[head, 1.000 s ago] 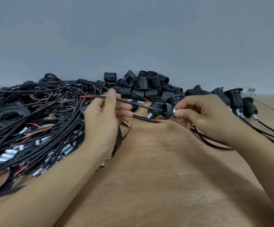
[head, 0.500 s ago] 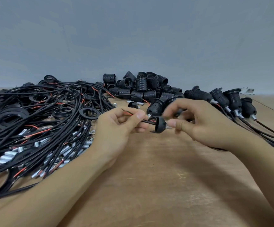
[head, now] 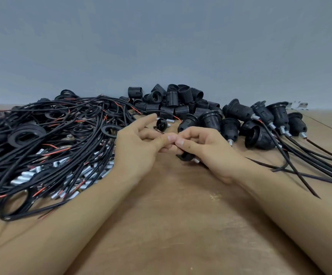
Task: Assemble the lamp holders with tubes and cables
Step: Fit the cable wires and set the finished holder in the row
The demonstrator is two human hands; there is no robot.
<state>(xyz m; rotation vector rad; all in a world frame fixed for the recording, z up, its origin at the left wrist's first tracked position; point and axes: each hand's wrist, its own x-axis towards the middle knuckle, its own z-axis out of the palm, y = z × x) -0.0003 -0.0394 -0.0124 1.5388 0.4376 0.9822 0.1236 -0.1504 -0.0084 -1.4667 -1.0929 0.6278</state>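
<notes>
- Two hands are brought together over the wooden table (head: pixel 181 225), thumb tips nearly touching.
- A black lamp holder base (head: pixel 186 156) is gripped under the curled fingers of the right hand (head: pixel 206 153).
- What the left hand (head: pixel 139 149) pinches cannot be told.
- Tangled cables (head: pixel 48 147) lie left; finished holders (head: pixel 260 126) right.

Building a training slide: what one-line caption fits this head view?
Both hands, left hand and right hand, work a black lamp-holder cap over a wooden table.
</notes>
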